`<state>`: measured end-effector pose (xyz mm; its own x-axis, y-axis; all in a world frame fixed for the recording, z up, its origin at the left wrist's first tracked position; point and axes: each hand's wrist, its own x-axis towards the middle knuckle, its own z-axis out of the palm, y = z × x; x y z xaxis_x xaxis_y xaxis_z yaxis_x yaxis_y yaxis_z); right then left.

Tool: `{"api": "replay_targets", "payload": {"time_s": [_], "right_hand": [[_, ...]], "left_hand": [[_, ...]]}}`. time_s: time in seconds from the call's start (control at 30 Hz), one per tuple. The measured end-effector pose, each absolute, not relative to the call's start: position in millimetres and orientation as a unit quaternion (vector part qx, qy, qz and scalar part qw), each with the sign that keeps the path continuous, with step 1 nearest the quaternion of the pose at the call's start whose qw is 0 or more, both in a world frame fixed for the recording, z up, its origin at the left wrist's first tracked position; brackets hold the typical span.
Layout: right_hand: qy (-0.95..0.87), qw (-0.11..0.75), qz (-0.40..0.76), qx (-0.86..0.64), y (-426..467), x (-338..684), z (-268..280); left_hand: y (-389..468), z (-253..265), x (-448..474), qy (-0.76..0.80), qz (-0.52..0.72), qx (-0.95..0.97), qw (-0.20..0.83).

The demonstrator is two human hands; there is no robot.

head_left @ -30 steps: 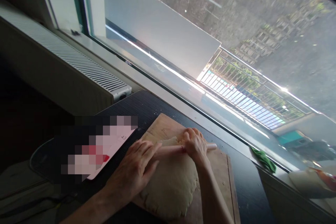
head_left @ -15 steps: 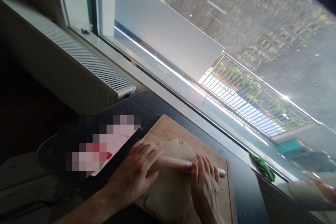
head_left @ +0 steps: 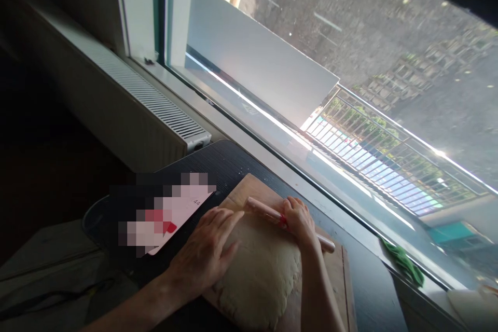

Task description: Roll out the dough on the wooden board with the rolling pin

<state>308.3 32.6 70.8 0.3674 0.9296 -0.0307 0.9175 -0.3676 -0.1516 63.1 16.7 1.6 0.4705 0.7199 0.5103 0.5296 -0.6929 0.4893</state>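
A pale sheet of dough (head_left: 260,275) lies flat on a wooden board (head_left: 243,189), its outline uneven. Across the dough's far edge rests a rolling pin (head_left: 264,209) with a red band near its middle. My right hand (head_left: 299,220) is closed over the pin just right of that band. The pin's right end sticks out past the wrist. Over the left edge of the dough, my left hand (head_left: 210,241) has its fingers stretched out and the thumb apart. It is off the pin, and I cannot tell whether it touches the dough.
The board stands on a black table (head_left: 225,163). To its left lies a pink, partly blurred flat object (head_left: 181,215). A radiator (head_left: 155,101), a window sill and a green cloth (head_left: 402,262) border the table. Beyond the glass is a railing (head_left: 373,150).
The pin has moved to the dough's far edge with my right hand. My left hand, earlier at the pin's left end, is now off it with its fingers extended. The view has shifted slightly.
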Motion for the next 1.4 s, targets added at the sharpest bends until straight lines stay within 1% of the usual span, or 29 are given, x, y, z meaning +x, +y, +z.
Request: {"api": "replay_targets", "payload": {"time_s": [0.07,0.17,0.23,0.3,0.4,0.6,0.7,0.8,0.97,1.07,1.17,1.33,1.4], "right_hand": [[-0.569,0.082,0.044,-0.817,3.1,300.2,63.2],[-0.585,0.107,-0.021,-0.803,-62.7,283.2,37.9],[-0.574,0.104,-0.068,-0.81,-102.8,274.0,19.2],[-0.577,0.09,-0.079,-0.808,-126.0,269.3,7.4],[-0.576,0.082,-0.053,-0.811,-116.5,272.9,11.6],[-0.549,0.082,0.045,-0.831,-10.5,303.3,59.8],[-0.531,0.087,0.067,-0.84,10.5,307.8,68.8],[-0.544,0.097,0.031,-0.833,-18.0,296.2,55.5],[-0.581,0.109,-0.099,-0.8,-117.8,267.8,-1.1],[-0.584,0.096,-0.114,-0.798,-143.6,263.4,-14.9],[-0.586,0.092,-0.069,-0.802,-115.7,271.4,3.1],[-0.517,0.092,0.039,-0.85,-17.4,304.9,51.5],[-0.508,0.087,0.073,-0.854,5.3,313.5,61.9]], "left_hand": [[16.2,2.0,63.2,0.373,0.372,0.839,0.137],[15.5,3.8,63.0,0.368,0.382,0.836,0.144],[15.4,5.3,62.7,0.361,0.378,0.84,0.148],[15.9,5.8,62.5,0.352,0.375,0.845,0.149],[17.1,3.9,62.9,0.346,0.381,0.846,0.142],[17.2,2.7,63.9,0.363,0.375,0.842,0.135],[16.9,2.8,63.6,0.371,0.37,0.841,0.137],[16.7,2.5,63.3,0.369,0.379,0.839,0.131],[15.2,7.3,61.9,0.349,0.383,0.845,0.133],[15.4,9.0,61.2,0.348,0.366,0.851,0.145],[16.6,5.7,61.7,0.349,0.371,0.849,0.143],[17.7,0.6,62.6,0.356,0.379,0.843,0.137],[17.3,1.5,62.8,0.358,0.376,0.844,0.133]]}}
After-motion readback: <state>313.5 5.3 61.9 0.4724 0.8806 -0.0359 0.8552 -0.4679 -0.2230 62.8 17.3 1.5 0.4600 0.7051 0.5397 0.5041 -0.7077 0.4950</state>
